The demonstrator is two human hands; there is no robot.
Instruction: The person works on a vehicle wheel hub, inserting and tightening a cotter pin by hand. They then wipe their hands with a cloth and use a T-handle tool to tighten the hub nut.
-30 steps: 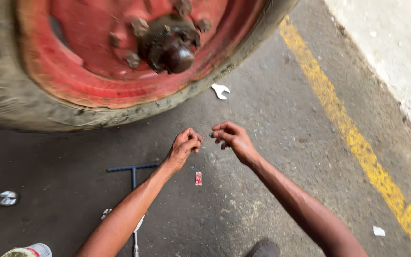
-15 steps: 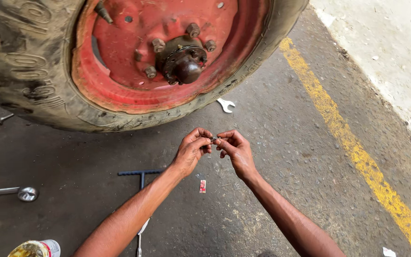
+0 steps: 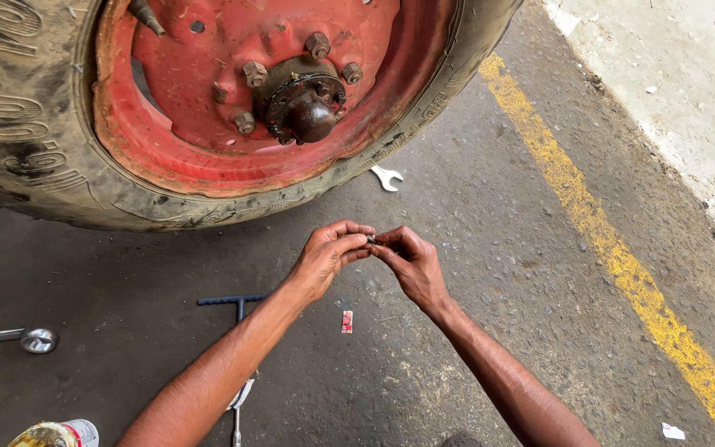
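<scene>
Below the big worn tyre on a red steel rim (image 3: 208, 165), head view: left hand (image 3: 324, 258) and right hand (image 3: 411, 263) meet fingertip to fingertip, both pinching one tiny dark metal part (image 3: 371, 240) over the grey asphalt floor (image 3: 498, 248). Silver open-end spanner (image 3: 387, 177) lies by the tyre; blue T-handle tool (image 3: 233, 301) near the left forearm.

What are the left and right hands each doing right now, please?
Left hand: fingers pinched shut on a small dark part.
Right hand: pinching the same part.
</scene>
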